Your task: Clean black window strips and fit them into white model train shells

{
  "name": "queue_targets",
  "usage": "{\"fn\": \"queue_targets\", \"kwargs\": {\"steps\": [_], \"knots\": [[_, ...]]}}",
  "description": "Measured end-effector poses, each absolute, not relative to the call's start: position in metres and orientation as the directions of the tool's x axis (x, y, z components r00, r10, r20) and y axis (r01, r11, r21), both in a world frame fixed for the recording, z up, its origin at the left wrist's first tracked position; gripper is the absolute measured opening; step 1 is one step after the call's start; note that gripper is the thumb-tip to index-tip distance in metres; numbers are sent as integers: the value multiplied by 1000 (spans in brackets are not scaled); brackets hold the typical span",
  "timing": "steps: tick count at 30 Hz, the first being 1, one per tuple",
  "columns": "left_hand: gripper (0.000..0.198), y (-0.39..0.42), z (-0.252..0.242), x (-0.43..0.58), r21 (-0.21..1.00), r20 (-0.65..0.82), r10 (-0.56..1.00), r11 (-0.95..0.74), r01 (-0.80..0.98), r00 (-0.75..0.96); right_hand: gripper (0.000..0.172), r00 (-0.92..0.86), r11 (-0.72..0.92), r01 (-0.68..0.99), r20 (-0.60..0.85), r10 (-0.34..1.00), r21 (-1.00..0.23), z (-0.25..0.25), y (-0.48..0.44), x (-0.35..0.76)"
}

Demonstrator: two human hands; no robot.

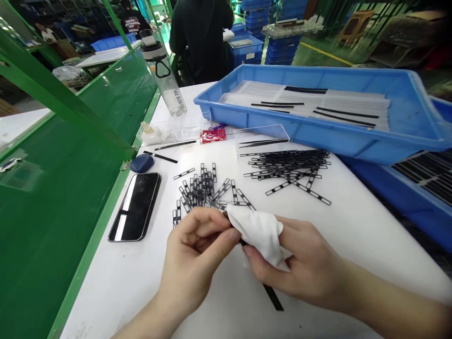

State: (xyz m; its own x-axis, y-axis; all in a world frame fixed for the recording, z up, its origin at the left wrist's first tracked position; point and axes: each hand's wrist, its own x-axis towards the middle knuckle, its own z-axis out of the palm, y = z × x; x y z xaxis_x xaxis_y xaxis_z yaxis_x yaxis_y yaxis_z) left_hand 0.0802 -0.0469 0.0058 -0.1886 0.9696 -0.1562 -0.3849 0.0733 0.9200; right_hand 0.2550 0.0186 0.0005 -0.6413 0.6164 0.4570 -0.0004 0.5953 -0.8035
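Between thumb and fingers, my left hand point(197, 252) pinches the upper end of a narrow black strip point(272, 296). My right hand point(300, 259) is closed on a crumpled white cloth point(259, 233), which is pressed against the same strip. The strip's middle is hidden by the cloth and fingers; its lower end slants out below my right hand. Just beyond my hands lies a loose pile of small black frame-like pieces point(201, 188). A second, denser pile of longer black frame pieces point(293, 165) is farther off to the right.
A blue tray point(318, 132) with white sheets and black strips spans the back right. On the left are a phone point(136, 207), a dark blue round object point(141, 163) and a clear bottle point(169, 87). A red packet point(213, 136) lies mid-table. A person in black point(201, 40) is beyond.
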Motion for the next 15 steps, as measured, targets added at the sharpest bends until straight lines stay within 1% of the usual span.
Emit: {"fn": "queue_targets", "kwargs": {"steps": [3,5,8,10,12,15], "knots": [[16,-45,8,84,911,-189,949,73,-406,-253,13,-614,610,24,470,634,-792,-1,19,254],[17,-43,10,88,920,-200,925,63,-388,-324,14,-581,640,72,489,650,-765,-3,21,255],[16,-41,13,94,935,-217,886,68,-348,-410,8,-552,678,150,508,661,-720,-6,23,256],[18,-41,14,96,940,-237,864,87,-330,-445,8,-555,685,138,517,652,-715,-7,25,256],[17,-42,15,96,943,-241,855,94,-321,-459,7,-564,651,83,503,655,-755,-6,26,255],[20,-42,14,93,929,-261,878,115,-351,-402,5,-593,517,11,411,693,-856,-3,27,254]]}}
